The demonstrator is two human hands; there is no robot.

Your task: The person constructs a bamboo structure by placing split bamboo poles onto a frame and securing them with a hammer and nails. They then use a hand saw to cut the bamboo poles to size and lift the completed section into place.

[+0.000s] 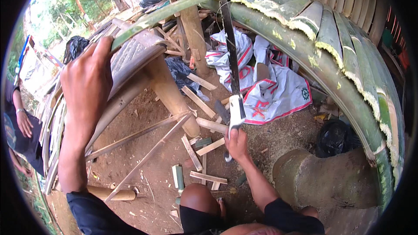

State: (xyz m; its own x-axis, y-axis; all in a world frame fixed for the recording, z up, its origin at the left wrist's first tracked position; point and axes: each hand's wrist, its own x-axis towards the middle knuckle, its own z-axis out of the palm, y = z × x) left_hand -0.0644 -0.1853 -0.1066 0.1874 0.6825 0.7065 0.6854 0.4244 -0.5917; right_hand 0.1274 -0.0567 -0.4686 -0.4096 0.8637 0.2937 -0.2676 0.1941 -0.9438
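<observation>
My left hand (pixel 89 78) is closed round the near end of a long green bamboo strip (pixel 152 17), which runs up and to the right. In my right hand (pixel 237 144) is the white handle of a hand saw (pixel 231 52). Its dark blade points away from me and crosses the strip near the top; whether the teeth bite into it I cannot tell. Beyond and to the right, split bamboo slats (pixel 300 13) lie side by side with ragged, pale cut ends. They rest over a thick green bamboo pole (pixel 291 43).
A white sack with red print (pixel 278 100) lies on the dirt beneath the pole. Bamboo offcuts (pixel 211 146) litter the ground before me. A black plastic bag (pixel 335 139) and a large rock (pixel 322 178) are at right. Another person (pixel 24 121) is at far left.
</observation>
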